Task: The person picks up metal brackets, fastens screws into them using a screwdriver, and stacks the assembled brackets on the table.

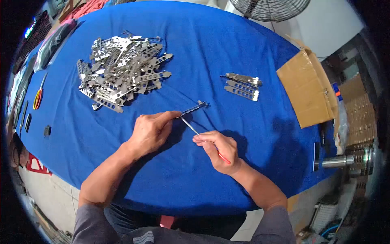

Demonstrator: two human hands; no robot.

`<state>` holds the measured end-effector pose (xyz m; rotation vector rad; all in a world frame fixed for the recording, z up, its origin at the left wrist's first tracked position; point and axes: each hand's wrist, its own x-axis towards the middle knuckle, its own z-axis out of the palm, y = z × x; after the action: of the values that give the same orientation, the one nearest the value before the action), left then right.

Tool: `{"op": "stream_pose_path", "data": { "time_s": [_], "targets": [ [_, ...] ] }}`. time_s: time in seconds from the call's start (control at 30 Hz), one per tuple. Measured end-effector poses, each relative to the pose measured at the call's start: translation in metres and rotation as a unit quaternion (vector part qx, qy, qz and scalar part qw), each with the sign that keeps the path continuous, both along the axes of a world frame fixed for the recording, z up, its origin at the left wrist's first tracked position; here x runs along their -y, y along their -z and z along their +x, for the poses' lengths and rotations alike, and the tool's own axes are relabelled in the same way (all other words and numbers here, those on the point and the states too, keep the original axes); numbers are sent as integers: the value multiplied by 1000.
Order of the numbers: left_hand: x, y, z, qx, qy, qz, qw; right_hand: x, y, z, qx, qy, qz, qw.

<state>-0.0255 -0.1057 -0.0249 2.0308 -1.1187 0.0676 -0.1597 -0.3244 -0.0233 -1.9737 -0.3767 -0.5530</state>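
Note:
My left hand (148, 132) pinches one end of a narrow perforated metal slot bracket (194, 108), held just above the blue cloth and pointing away to the right. In my right hand (221, 150) is a slim tool (190, 126) with a thin metal shaft and a red handle end; its tip meets or nearly meets the bracket beside my left fingertips. A large heap of similar slot brackets (122, 69) lies beyond my left hand. Several more brackets (242, 88) lie together, roughly parallel, beyond my right hand.
A blue cloth (195, 179) covers the table. At the left lie scissors (38, 97) with yellow-orange handles and small black items (27, 122). A cardboard box (306, 87) stands at the right edge, near a metal cylinder (339, 161). A fan (270, 8) is at the back.

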Motion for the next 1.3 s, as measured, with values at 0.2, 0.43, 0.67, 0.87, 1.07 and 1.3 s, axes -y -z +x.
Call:
{"op": "stream_pose_path", "data": {
  "time_s": [0.2,0.43,0.67,0.87,1.07,1.3],
  "targets": [
    [-2,0,0,-3,-6,34,999,5,-4,-4,17,-31,-56,998],
    [-1,-7,9,-90,-58,47,993,6,1,-3,104,-69,-89,988],
    [75,-30,31,-98,15,102,990,-3,5,-4,158,-77,-141,974],
    [176,-16,53,67,47,157,984,-2,7,-5,144,-60,-133,979],
    [190,-37,50,180,-26,229,956,-3,10,-2,141,-60,-129,980],
    [221,-17,61,276,101,147,945,-3,3,-3,147,-51,-131,979]
  ]
}}
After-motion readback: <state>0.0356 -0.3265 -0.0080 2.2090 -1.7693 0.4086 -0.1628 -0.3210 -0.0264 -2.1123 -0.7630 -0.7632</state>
